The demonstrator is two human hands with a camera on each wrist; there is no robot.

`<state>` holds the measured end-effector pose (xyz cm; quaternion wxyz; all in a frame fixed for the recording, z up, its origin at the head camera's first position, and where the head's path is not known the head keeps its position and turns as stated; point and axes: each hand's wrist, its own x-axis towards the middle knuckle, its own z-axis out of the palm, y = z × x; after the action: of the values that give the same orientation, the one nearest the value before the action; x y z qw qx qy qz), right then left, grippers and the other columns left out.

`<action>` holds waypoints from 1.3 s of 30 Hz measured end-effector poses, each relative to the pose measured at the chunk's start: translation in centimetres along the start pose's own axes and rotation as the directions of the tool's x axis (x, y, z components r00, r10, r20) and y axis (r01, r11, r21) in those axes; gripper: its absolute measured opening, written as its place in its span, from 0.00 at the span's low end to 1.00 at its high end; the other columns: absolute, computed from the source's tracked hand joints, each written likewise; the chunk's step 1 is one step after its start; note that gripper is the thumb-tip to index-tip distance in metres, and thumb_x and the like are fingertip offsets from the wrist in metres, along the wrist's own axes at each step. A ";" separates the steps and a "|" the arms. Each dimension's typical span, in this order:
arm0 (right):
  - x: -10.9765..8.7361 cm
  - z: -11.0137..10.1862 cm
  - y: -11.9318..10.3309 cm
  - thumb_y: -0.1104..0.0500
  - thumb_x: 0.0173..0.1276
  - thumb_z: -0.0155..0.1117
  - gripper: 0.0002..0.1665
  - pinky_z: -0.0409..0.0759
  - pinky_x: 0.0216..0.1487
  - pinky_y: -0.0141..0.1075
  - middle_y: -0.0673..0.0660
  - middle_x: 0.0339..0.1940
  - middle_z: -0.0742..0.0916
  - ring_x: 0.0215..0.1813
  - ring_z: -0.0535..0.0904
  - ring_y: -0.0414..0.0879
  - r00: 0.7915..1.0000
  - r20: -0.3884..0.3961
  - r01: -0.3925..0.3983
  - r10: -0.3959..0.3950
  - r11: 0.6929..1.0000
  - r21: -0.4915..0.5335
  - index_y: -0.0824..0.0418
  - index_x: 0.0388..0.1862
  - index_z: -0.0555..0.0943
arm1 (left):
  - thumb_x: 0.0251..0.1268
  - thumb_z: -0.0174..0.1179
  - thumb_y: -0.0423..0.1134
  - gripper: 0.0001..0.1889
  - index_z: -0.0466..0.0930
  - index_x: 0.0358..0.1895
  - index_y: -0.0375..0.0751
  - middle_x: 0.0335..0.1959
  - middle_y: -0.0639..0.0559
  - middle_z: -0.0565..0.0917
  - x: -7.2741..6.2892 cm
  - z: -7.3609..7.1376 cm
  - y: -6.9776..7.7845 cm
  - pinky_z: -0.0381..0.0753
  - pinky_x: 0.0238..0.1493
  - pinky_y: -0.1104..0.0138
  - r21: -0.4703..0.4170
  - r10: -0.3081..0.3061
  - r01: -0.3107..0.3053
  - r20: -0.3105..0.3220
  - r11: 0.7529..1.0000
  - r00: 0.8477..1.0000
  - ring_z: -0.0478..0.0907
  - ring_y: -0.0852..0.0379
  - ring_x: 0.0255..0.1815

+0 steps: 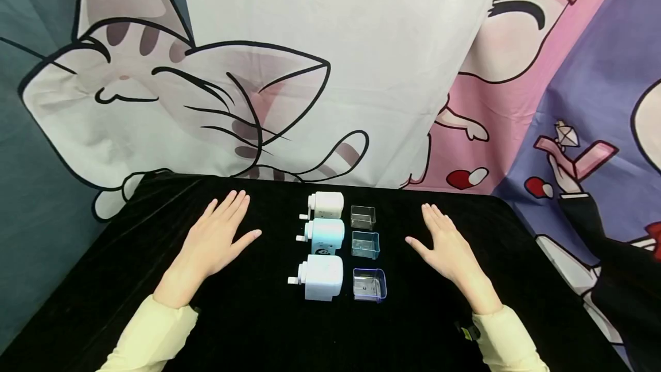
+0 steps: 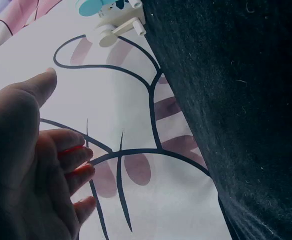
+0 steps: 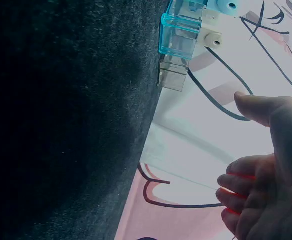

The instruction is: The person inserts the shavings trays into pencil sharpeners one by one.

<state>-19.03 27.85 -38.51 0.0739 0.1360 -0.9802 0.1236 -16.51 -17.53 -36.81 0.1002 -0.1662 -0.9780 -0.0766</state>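
Observation:
Three crank-handled pencil sharpeners stand in a column mid-table in the head view: a cream sharpener [image 1: 329, 204] at the back, a light blue sharpener [image 1: 328, 231] in the middle, a pale white sharpener [image 1: 324, 276] in front. Their cranks point left. To the right of each lies a see-through shavings drawer: grey drawer [image 1: 363, 217], blue drawer [image 1: 365, 244], purple-rimmed drawer [image 1: 369, 285]. My left hand [image 1: 214, 243] is left of the sharpeners, fingers extended, holding nothing. Right of the drawers, my right hand [image 1: 448, 248] has its fingers stretched out and holds nothing.
A black cloth [image 1: 248, 326] covers the table. Behind it hangs a printed curtain [image 1: 392, 73] with a cartoon cat and figures, reaching down to the table's back edge and along the right side.

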 end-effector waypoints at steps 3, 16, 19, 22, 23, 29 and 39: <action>0.3 0.0 -0.1 0.41 0.66 0.61 0.48 0.54 0.73 0.55 0.66 0.74 0.65 0.76 0.57 0.60 0.998 -0.054 0.023 -0.022 1.000 0.014 0.68 0.73 0.59 | 0.69 0.53 0.54 0.36 0.61 0.70 0.30 0.72 0.37 0.63 0.3 -0.2 0.1 0.52 0.73 0.48 -0.010 0.021 -0.021 -0.041 1.000 0.999 0.57 0.41 0.74; 2.1 0.1 -0.5 0.56 0.57 0.73 0.34 0.79 0.49 0.53 0.68 0.55 0.83 0.50 0.83 0.61 0.953 -0.283 0.120 -0.110 0.993 0.019 0.70 0.60 0.76 | 0.65 0.60 0.44 0.26 0.73 0.61 0.32 0.57 0.38 0.79 2.0 0.5 0.2 0.76 0.56 0.51 -0.076 0.053 -0.070 -0.200 0.995 0.978 0.73 0.43 0.60; 2.5 0.2 -0.6 0.55 0.56 0.73 0.33 0.80 0.46 0.53 0.68 0.52 0.84 0.46 0.84 0.61 0.951 -0.287 0.128 -0.115 0.991 0.027 0.70 0.58 0.77 | 0.65 0.60 0.44 0.25 0.73 0.61 0.32 0.56 0.39 0.79 2.3 0.5 0.3 0.77 0.55 0.51 -0.083 0.050 -0.068 -0.199 0.994 0.979 0.73 0.44 0.60; 2.9 0.3 -0.7 0.55 0.55 0.74 0.32 0.80 0.45 0.53 0.67 0.51 0.85 0.45 0.84 0.60 0.949 -0.290 0.136 -0.121 0.990 0.033 0.69 0.57 0.78 | 0.65 0.61 0.44 0.25 0.74 0.60 0.32 0.55 0.40 0.79 2.5 0.6 0.4 0.77 0.54 0.51 -0.087 0.050 -0.068 -0.203 0.994 0.978 0.73 0.44 0.60; 3.0 0.3 -0.8 0.55 0.55 0.74 0.32 0.80 0.46 0.53 0.67 0.51 0.85 0.46 0.84 0.60 0.950 -0.289 0.138 -0.122 0.990 0.037 0.69 0.57 0.78 | 0.65 0.61 0.44 0.25 0.74 0.60 0.32 0.55 0.40 0.79 2.6 0.6 0.5 0.77 0.54 0.52 -0.087 0.050 -0.069 -0.204 0.994 0.978 0.73 0.44 0.60; 3.6 0.5 -1.2 0.56 0.54 0.75 0.31 0.81 0.46 0.51 0.66 0.51 0.85 0.40 0.84 0.57 0.950 -0.284 0.153 -0.131 0.987 0.055 0.68 0.54 0.79 | 0.64 0.62 0.44 0.24 0.74 0.58 0.33 0.55 0.40 0.79 2.9 0.8 0.7 0.78 0.53 0.53 -0.090 0.056 -0.076 -0.210 0.993 0.976 0.73 0.45 0.59; 4.3 0.5 -1.9 0.58 0.52 0.77 0.29 0.79 0.50 0.51 0.64 0.49 0.86 0.49 0.83 0.58 0.945 -0.292 0.174 -0.149 0.983 0.061 0.67 0.52 0.80 | 0.64 0.62 0.47 0.24 0.75 0.58 0.34 0.55 0.41 0.79 3.7 1.0 1.4 0.78 0.54 0.54 -0.112 0.064 -0.090 -0.215 0.990 0.974 0.73 0.46 0.60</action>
<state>-22.69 24.89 -37.78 0.2190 0.1996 -0.9385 0.1775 -19.62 -14.90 -36.77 0.1962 -0.2006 -0.9482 -0.1488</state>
